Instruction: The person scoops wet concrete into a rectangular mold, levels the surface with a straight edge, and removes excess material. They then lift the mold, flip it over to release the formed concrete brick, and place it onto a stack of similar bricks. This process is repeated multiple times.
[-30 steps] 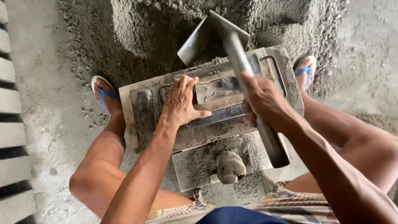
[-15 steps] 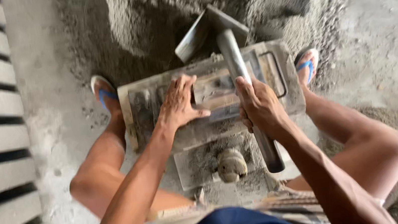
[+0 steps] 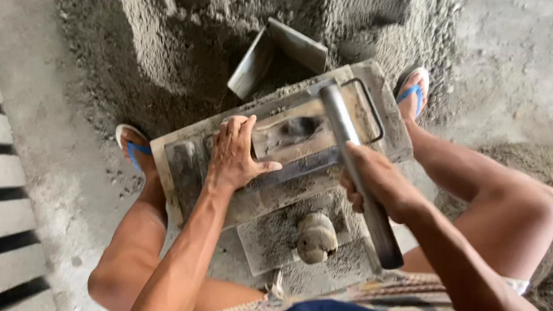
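Your left hand [image 3: 234, 157] lies flat, fingers spread, on the mould [image 3: 276, 148]; your right hand [image 3: 375, 185] is clamped round the rod [image 3: 355, 167]. You seem to be packing the mix, so the next stroke likely wants the mould braced.

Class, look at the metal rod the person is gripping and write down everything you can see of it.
The metal rod is a straight, round, grey bar, dull and dusty, seemingly steel. It lies lengthways away from the person, its far end resting on top of the block mould beside a thin wire handle, its near end jutting free past the wrist above the knee. The right hand is wrapped around its middle. The left hand does not touch it; it presses flat on the mould.
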